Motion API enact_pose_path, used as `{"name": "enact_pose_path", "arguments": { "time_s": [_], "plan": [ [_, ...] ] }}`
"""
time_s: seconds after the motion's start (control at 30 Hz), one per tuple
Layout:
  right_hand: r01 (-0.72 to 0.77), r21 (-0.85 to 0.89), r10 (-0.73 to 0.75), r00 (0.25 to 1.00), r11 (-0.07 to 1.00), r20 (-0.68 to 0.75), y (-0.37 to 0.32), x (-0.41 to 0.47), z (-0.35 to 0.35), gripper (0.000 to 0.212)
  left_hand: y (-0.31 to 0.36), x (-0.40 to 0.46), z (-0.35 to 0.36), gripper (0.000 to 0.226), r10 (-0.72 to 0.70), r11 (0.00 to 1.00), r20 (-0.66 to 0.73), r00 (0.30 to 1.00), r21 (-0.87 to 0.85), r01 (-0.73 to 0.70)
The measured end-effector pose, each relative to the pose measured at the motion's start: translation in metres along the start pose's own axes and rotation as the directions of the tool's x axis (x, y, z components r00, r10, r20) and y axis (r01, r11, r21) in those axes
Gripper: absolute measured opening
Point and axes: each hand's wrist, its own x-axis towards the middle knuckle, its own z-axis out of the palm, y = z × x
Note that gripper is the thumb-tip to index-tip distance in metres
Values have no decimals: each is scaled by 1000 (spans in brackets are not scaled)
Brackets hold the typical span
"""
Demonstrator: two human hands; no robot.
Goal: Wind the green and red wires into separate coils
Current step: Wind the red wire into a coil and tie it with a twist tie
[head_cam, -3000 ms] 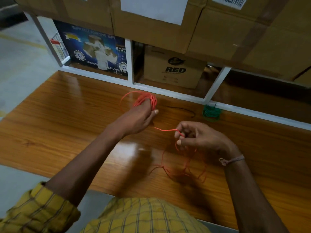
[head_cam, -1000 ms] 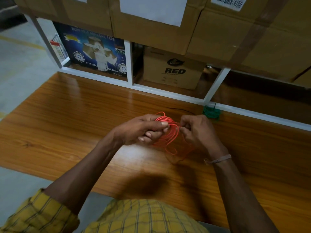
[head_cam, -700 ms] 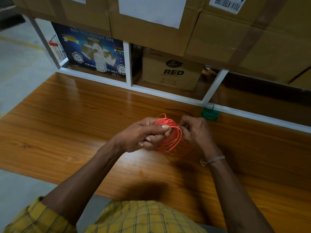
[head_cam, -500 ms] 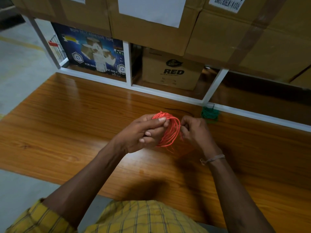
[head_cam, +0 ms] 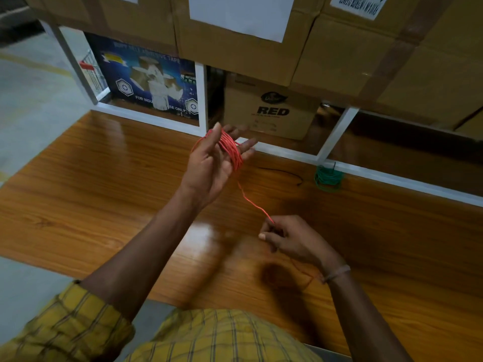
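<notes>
The red wire (head_cam: 231, 150) is wound in several loops around the straight fingers of my left hand (head_cam: 211, 165), which is raised above the wooden table (head_cam: 104, 194) with the palm toward me. A single red strand runs down and right from the loops to my right hand (head_cam: 290, 237), which pinches it between thumb and fingers low over the table. A faint tail of red wire trails below my right wrist. The green wire (head_cam: 328, 177) lies as a small coil at the table's back edge, to the right, apart from both hands.
A thin black wire (head_cam: 283, 173) lies on the table between the red loops and the green coil. A white shelf frame (head_cam: 337, 134) borders the table's back, with cardboard boxes (head_cam: 271, 111) and a blue carton (head_cam: 146, 82) behind. The floor lies at left.
My hands have separated. The left hand rose and opened with the red loops around its fingers; the right hand pulled down and right, drawing out a strand.
</notes>
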Motion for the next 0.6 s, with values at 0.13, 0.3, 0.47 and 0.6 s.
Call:
{"name": "enact_pose_path", "arguments": {
  "time_s": [0.13, 0.3, 0.47, 0.6],
  "plan": [
    [147, 44, -151, 982, 988, 118, -19, -17, -18, 11, -16, 6, -18, 76, 71, 760, -77, 994, 650, -4],
    [263, 223, -297, 945, 939, 134, -34, -35, -54, 22, -25, -2, -35, 85, -167, 411, 88, 982, 911, -12],
    [322, 503, -346, 937, 802, -49, -29, -35, -81, 36, -25, -23, -19, 94, -402, 414, 227, 887, 909, -45],
    [263, 770, -180, 964, 581, -193, -4, -5, -80, 33, -21, -29, -10, 111, -508, 659, 355, 785, 747, 88]
  ]
}}
